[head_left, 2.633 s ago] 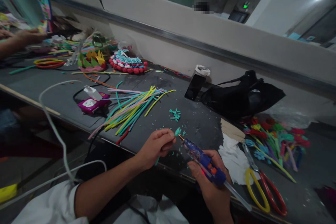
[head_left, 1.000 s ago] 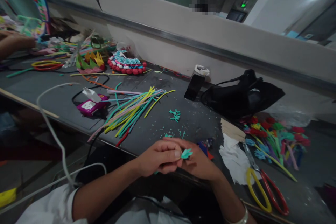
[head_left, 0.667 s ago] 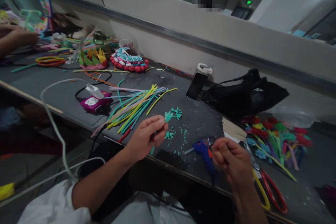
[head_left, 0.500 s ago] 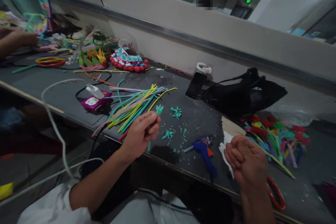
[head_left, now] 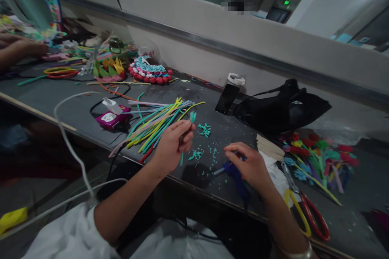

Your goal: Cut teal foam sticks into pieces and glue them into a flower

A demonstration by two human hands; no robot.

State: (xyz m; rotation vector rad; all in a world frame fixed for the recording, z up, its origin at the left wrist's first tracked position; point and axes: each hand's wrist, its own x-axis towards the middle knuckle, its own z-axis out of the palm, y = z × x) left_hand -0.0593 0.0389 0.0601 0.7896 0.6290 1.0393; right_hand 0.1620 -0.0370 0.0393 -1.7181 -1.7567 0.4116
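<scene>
My left hand is closed in a pinch on a small green pipe-cleaner flower, held upright above the table. To the right, my right hand has its thumb and fingertips drawn together; anything between them is too small to make out. Beneath that hand lies a blue glue gun, partly covered by it. A small heap of cut green pieces sits beyond my left hand, with another pile and scattered trimmings nearer me.
A bundle of coloured pipe cleaners lies left of centre, near a purple power strip. Scissors with red and yellow handles rest at right, below pipe-cleaner flowers. A phone and black bag stand behind. Another person's hand is far left.
My right hand has moved left and up from beside the scissors to over the glue gun, uncovering the scissors. My left hand has shifted slightly right and up with the green flower.
</scene>
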